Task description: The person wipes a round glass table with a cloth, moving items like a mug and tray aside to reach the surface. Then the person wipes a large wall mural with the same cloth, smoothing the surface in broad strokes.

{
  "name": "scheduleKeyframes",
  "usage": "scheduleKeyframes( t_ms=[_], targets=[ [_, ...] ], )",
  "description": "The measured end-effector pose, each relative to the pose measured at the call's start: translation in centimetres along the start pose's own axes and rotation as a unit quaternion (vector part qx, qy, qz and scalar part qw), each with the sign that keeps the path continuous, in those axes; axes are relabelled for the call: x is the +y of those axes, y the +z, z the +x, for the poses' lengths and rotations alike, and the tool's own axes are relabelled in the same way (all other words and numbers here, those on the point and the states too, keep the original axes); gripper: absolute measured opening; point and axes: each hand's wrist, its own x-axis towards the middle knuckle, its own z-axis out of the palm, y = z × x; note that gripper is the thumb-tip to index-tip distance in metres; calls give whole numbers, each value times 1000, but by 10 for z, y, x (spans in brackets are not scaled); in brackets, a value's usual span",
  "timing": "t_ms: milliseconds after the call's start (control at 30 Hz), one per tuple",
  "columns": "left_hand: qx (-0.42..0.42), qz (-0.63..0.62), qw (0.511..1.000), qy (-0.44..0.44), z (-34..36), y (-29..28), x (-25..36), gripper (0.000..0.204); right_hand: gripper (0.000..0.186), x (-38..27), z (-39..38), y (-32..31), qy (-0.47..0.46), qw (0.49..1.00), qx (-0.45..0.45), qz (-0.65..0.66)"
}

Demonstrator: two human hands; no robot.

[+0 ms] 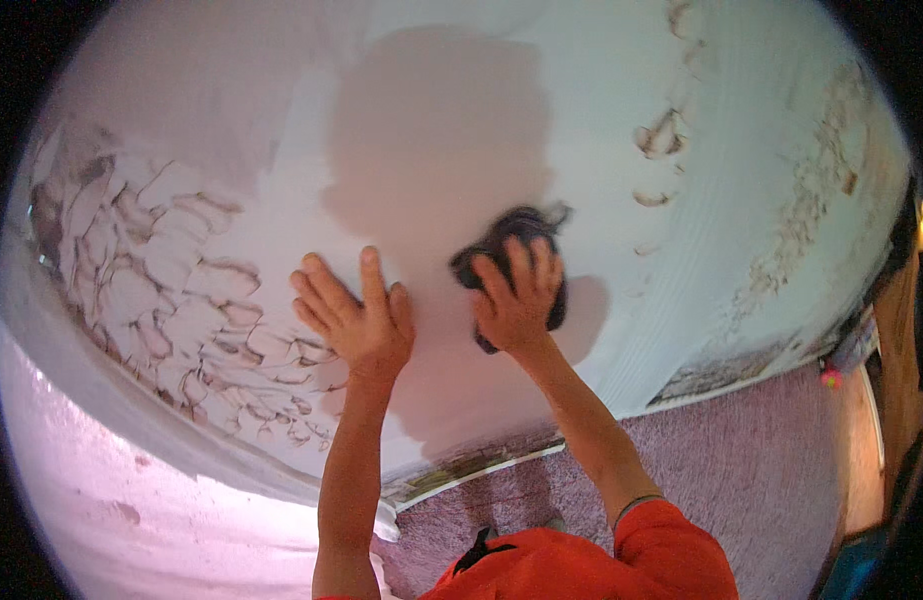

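A large white surface (593, 150) fills most of the head view, with brownish petal-like markings (171, 260) on the left and more down the right. My left hand (353, 315) lies on it left of centre, fingers apart, holding nothing. To its right, my right hand (511, 295) grips a crumpled black cloth or pad (499, 232) against the same surface, with fingers curved over it. My shadow falls around both hands.
Mottled purple flooring (726, 470) runs below the surface. A bright pinkish-white area (141, 500) is at lower left. Wooden edges (896, 340) and a small colourful object (831, 375) stand at the right.
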Motion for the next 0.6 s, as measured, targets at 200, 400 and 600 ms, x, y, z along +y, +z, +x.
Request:
scheduleKeyframes(
  t_ms=[200, 400, 600],
  targets=[
    [25, 5, 1000, 9, 2, 3, 2, 57, 40, -8, -26, 0, -34, 999, -14, 23],
    [21, 24, 999, 24, 0, 0, -5, 54, 40, 5, 11, -5, -3, 999, 6, 40],
    [-22, 36, 991, 127, -11, 16, -3, 54, 39, 3, -19, -7, 9, 999, -2, 38]
  ],
)
